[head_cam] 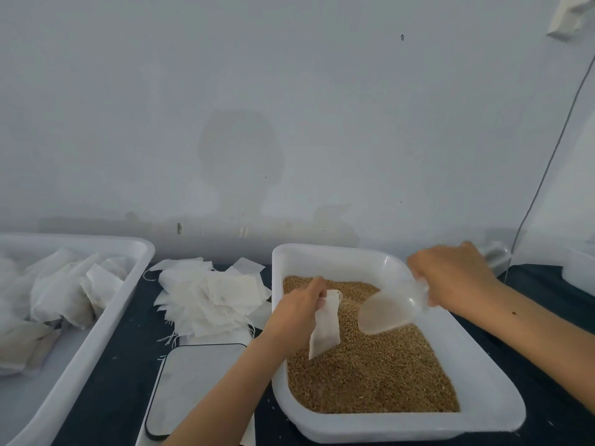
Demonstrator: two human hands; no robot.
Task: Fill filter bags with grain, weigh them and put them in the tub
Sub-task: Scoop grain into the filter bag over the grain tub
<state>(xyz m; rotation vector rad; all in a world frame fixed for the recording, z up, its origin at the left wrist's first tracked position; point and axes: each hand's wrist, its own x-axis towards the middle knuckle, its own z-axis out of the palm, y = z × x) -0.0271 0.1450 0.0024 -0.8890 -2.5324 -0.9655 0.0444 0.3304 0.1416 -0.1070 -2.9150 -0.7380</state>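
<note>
Left hand [301,309] is reaching in over the near-left wall of the grain tray [495,378], fingers curled and pinching the top edge of a small white filter bag [325,326]; the bag is hanging down from that pinch, tilted, above the grain [373,378], and whether its lower corner is touching the grain cannot be told. Right hand [454,275] is gripping the handle end of a clear plastic scoop [391,309], fingers wrapped round it; the scoop's mouth is pointing down-left toward the bag, its bowl sitting just over the grain surface, motion-blurred, so its contents cannot be made out. Bag and scoop are lying near each other but apart. Grain is filling the floor of the white tray. Left of the tray, a loose heap of empty filter bags [209,294] is lying on the dark tabletop [122,355], drawstrings trailing. Near side of the heap, a flat scale [193,378] with a pale platform and dark rim is sitting between the tray and a second white tub [135,268] at far left, which is holding filled bags [61,291] piled toward its back.
</note>
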